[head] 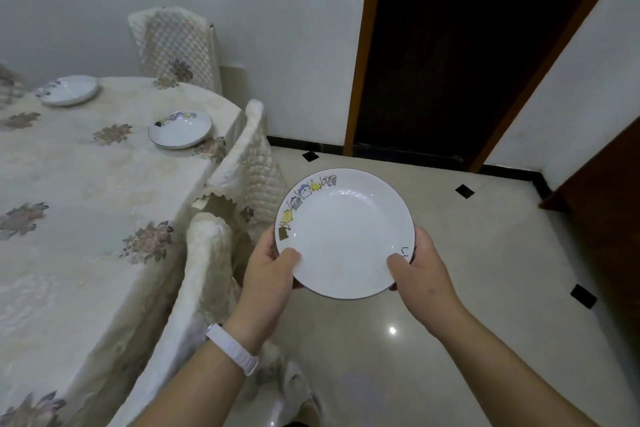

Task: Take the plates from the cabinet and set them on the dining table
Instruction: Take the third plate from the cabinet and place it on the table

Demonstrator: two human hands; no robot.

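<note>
Just off the right edge of the bench (86, 184), out over the tiled floor (467, 270), a white plate (346, 236) with small cartoon figures along its rim is carried level and face up between two hands. The left hand (272, 270) grips the plate's near-left rim, thumb laid on top and fingers curled out of sight beneath. The right hand (420, 274) does the same on the near-right rim. Both hands are thus clamped on the plate, one at each side. I judge that this keeps a shallow, smooth dish flat and guards against it slipping on the way across. A white wristband (232, 348) sits on the left wrist. On the bench, which is draped in a pale cloth with flower motifs, two matching plates lie well apart: a nearer plate (180, 130) close to the bench's right edge, and a farther plate (67, 90) toward its far end. The spacing looks like place settings, the nearer plate lying in front of a second chair (254, 152). Between the carried plate and the bench stands a near chair (207, 253) in a quilted cover. The plate will probably have to be reached over or round that chair back to land in front of it. The cabinet is not in view.
</note>
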